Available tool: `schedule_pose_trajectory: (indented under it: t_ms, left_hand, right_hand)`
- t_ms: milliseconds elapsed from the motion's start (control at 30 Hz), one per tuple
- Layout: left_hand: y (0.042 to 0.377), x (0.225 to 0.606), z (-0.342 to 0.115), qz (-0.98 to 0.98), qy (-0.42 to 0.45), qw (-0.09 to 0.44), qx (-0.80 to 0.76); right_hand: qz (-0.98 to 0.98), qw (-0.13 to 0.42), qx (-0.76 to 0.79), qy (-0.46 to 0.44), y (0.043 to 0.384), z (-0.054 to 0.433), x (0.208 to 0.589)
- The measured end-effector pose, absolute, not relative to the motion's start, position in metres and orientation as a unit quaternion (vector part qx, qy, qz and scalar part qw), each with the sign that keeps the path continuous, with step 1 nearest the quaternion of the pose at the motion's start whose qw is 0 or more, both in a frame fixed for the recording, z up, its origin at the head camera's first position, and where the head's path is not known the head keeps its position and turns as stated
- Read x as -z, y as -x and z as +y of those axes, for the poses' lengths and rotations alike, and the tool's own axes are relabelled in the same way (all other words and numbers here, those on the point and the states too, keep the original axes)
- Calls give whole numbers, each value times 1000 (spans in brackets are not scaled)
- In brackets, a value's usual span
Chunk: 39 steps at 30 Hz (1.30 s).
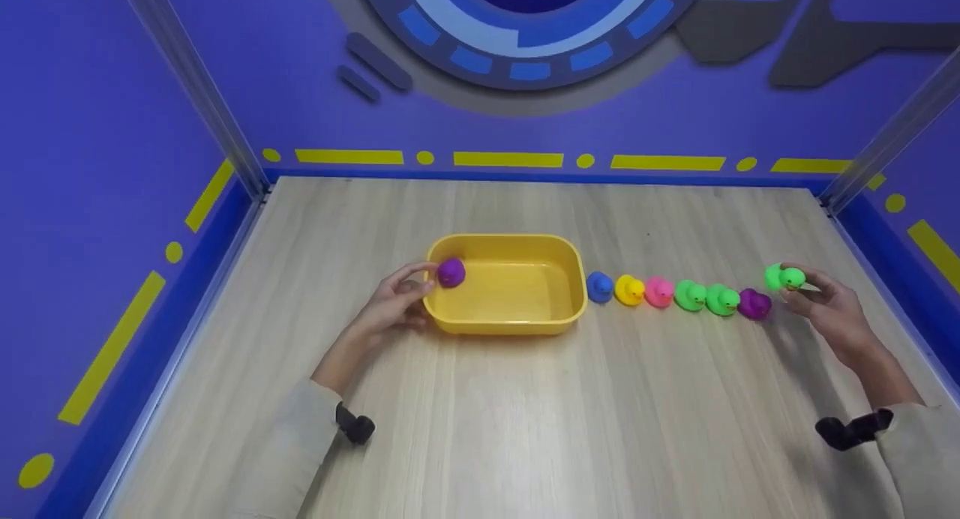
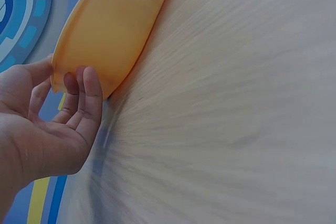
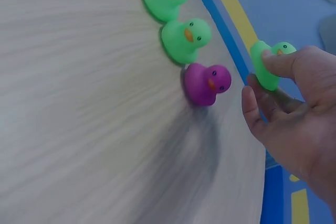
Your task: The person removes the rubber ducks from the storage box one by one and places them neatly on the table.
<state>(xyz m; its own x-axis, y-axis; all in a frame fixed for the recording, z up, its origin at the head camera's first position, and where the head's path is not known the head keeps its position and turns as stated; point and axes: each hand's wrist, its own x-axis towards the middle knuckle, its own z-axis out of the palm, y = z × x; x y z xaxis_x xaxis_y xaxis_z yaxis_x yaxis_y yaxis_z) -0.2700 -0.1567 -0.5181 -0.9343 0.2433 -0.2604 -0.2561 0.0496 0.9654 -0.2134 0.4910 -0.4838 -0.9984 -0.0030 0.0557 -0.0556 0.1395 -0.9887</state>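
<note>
My left hand (image 1: pixel 396 300) pinches the left rim of a yellow plastic basin (image 1: pixel 507 327), thumb and fingers on either side of its wall in the left wrist view. Inside the basin, against that same end, lies a purple rubber duck (image 1: pixel 451 272). Over at the right, my right hand (image 1: pixel 834 313) holds a green rubber duck (image 1: pixel 784 277) between thumb and fingers, raised above the table. Just left of it, a second purple duck (image 3: pixel 206 84) stands at the end of a row on the table.
From the basin rightward the row runs blue duck (image 1: pixel 599 287), yellow duck (image 1: pixel 629 290), pink duck (image 1: pixel 659 292), then two green ducks (image 1: pixel 690 295). Blue printed panels (image 1: pixel 525 129) wall in the wooden table (image 1: pixel 510 414) at the back and both sides.
</note>
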Motion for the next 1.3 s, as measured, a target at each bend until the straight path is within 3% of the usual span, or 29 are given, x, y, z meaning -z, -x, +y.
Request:
schedule_pose_trajectory:
  t_ms: [167,667,1300]
  left_hand:
    - [271,518,-156,705,5,183,-685]
    - [270,515,-153,710,26,182,-679]
    - [271,515,-156,711,22,182,-679]
  right_hand:
    - [-728,30,-685,2,208,501,493]
    - [-872,33,-486,38,198,518,523]
    - [-938,53,-337,56,203,505,526]
